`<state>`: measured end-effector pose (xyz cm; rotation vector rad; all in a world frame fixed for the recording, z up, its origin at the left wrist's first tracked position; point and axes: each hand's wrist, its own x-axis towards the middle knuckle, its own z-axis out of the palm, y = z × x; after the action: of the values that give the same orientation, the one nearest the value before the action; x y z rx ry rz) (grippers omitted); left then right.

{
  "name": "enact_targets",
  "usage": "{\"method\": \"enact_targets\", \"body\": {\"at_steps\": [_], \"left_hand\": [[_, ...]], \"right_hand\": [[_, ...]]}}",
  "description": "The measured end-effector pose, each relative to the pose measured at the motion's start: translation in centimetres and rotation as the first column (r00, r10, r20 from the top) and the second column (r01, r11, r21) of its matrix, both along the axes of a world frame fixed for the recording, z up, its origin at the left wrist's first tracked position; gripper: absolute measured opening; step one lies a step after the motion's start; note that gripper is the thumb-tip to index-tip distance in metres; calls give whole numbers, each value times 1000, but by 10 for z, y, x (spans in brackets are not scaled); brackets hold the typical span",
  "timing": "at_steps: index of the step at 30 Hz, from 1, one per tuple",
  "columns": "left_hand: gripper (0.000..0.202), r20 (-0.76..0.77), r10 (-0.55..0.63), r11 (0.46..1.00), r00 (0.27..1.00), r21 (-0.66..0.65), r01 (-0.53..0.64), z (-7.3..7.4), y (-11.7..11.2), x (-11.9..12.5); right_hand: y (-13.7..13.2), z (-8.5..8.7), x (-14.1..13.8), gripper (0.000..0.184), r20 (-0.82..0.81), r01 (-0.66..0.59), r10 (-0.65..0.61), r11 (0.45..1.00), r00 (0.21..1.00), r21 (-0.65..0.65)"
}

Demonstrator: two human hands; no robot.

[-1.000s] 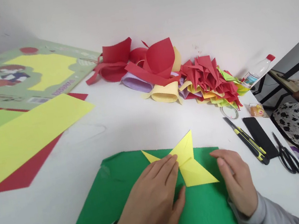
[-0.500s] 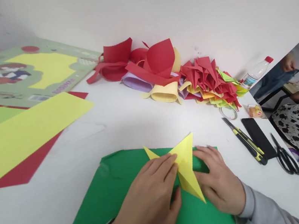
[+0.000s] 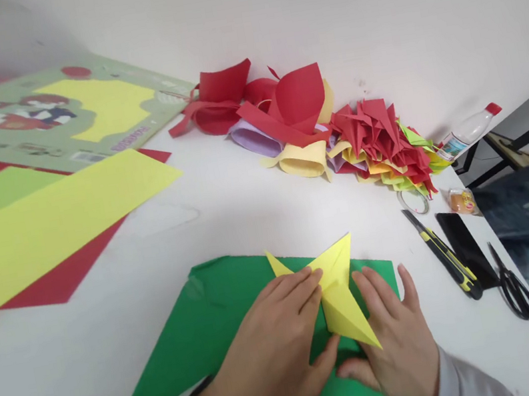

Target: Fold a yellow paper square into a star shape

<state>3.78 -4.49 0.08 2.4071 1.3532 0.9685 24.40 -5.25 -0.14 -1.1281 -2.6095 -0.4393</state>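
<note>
A folded yellow paper piece (image 3: 337, 294) with pointed flaps lies on a green sheet (image 3: 205, 329) on the white table. My left hand (image 3: 267, 366) lies flat over its left half, fingers stretched and pressing it down. My right hand (image 3: 394, 338) rests beside and under the lower right flap, fingers spread, lifting or folding that flap. A watch shows on my left wrist.
Large yellow (image 3: 45, 221), light green and red sheets lie at the left with a printed board (image 3: 58, 117) behind. A heap of folded red and yellow paper shapes (image 3: 335, 132) sits by the wall. At the right lie a tape roll (image 3: 413, 200), utility knife (image 3: 443, 252), phone (image 3: 465, 245), scissors (image 3: 516, 291) and bottle (image 3: 468, 127).
My right hand moved in from the right and under the yellow piece's lower flap, which folded from flat to a narrow upright crease. The left hand stayed pressing.
</note>
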Motion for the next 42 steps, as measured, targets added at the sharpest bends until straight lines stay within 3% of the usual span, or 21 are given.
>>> {"method": "enact_targets", "body": {"at_steps": [8, 16, 20, 26, 34, 42], "left_hand": [[33, 34, -26, 998, 999, -56, 28, 5, 2, -1], [31, 25, -22, 999, 999, -47, 24, 2, 3, 0], [31, -5, -17, 1000, 1000, -26, 17, 1, 4, -1], [26, -30, -30, 997, 999, 63, 32, 0, 4, -1], [30, -4, -26, 996, 1000, 80, 27, -2, 6, 0], [30, -42, -36, 996, 998, 83, 39, -1, 8, -4]], "right_hand": [[-2, -5, -2, 70, 64, -53, 49, 997, 997, 58], [3, -5, -2, 84, -10, -14, 13, 994, 1000, -113], [3, -3, -2, 76, 12, -39, 41, 991, 999, -127], [10, 0, 4, 74, -62, 2, -11, 990, 998, -139], [17, 1, 5, 76, 81, -30, 38, 995, 996, -95], [16, 2, 6, 76, 125, -33, 56, 983, 991, -182]]}}
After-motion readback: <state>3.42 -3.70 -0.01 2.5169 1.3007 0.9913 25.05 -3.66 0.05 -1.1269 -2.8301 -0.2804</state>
